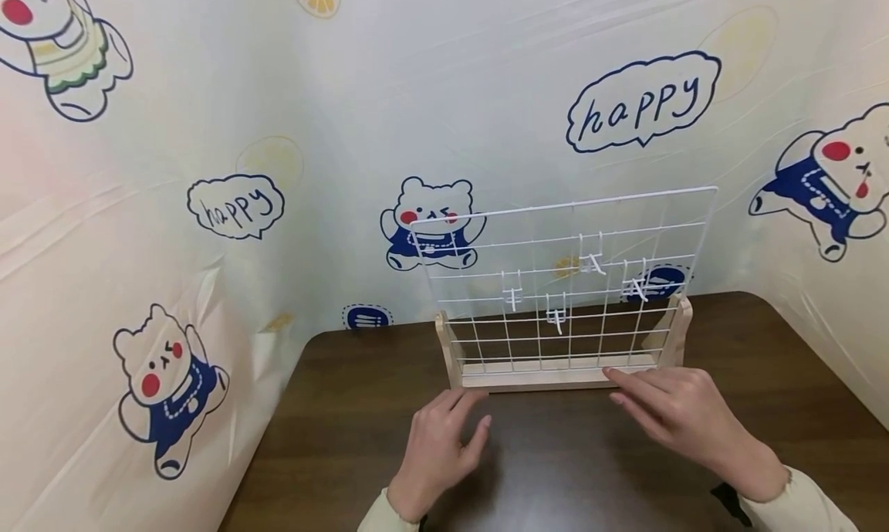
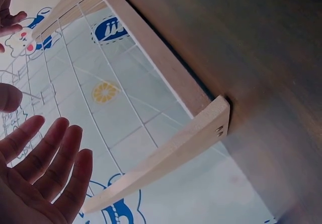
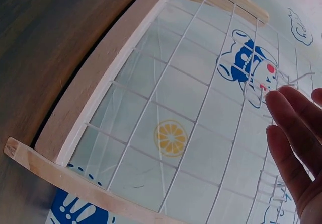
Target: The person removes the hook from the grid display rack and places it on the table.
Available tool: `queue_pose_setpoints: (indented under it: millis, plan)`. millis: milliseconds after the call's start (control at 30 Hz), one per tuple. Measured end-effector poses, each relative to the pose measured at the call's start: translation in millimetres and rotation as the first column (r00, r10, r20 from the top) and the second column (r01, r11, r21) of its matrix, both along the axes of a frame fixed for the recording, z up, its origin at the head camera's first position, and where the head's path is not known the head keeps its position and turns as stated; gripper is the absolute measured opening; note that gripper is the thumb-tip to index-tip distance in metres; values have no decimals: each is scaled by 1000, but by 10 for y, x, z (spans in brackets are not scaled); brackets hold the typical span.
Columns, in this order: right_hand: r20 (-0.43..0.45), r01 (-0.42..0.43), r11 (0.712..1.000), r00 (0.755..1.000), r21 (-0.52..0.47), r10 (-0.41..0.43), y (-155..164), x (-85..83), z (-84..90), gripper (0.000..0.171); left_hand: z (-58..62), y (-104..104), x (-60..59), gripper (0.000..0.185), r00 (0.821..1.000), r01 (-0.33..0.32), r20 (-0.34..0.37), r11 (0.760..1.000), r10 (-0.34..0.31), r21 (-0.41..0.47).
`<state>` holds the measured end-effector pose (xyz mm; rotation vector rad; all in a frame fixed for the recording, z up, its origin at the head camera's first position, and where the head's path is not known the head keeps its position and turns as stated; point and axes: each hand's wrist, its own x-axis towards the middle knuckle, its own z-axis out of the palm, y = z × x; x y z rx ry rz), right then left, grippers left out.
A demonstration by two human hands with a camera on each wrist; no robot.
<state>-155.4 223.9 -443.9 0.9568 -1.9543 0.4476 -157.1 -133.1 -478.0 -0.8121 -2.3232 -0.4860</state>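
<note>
Two hands, both loose-fingered and holding nothing: left hand near the wire grid rack, right hand fingertips at its wooden base. Rack upright mid-table; four hooks hung; nothing gripped yet.

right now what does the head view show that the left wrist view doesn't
Only the head view shows the right hand, fingertips at the wooden base, the four white hooks and the whole wire grid. Only the left wrist view shows the two tiny marks on the wooden foot's end. Both show the open left hand, the grid and the dark table.
</note>
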Motion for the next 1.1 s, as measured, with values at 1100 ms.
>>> queue_pose_setpoints:
  millis: [1100]
  plan:
    - [-27,40,999,999,-9,-40,53,-55,76,49,185,-159,-122,30,997,-77,18,995,76,58]
